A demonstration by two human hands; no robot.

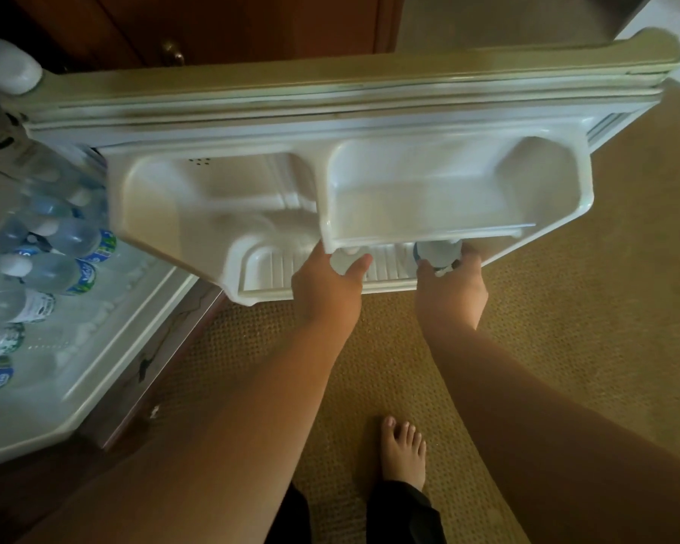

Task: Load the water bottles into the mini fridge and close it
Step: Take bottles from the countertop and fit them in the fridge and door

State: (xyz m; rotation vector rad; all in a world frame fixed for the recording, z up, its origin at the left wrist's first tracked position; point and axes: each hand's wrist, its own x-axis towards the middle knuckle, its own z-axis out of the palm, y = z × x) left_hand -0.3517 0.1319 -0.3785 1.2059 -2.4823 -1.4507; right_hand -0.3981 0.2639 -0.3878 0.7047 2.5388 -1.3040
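The mini fridge door (pixel 354 96) stands open in front of me, its white inner shelves facing up. My left hand (pixel 324 288) grips a clear water bottle (pixel 344 261) in the lower door shelf (pixel 267 276); the upper shelf hides most of it. My right hand (pixel 450 292) holds a second bottle (pixel 436 253) further right in the same shelf. At the left, the fridge interior (pixel 107 308) holds several water bottles (pixel 59 268) lying on their sides with white caps and blue-green labels.
The upper door shelf (pixel 428 190) overhangs both hands. A dark wooden cabinet (pixel 213 25) with a brass knob stands behind the door. Tan carpet (pixel 566 308) covers the floor, and my bare foot (pixel 403 449) rests on it below my hands.
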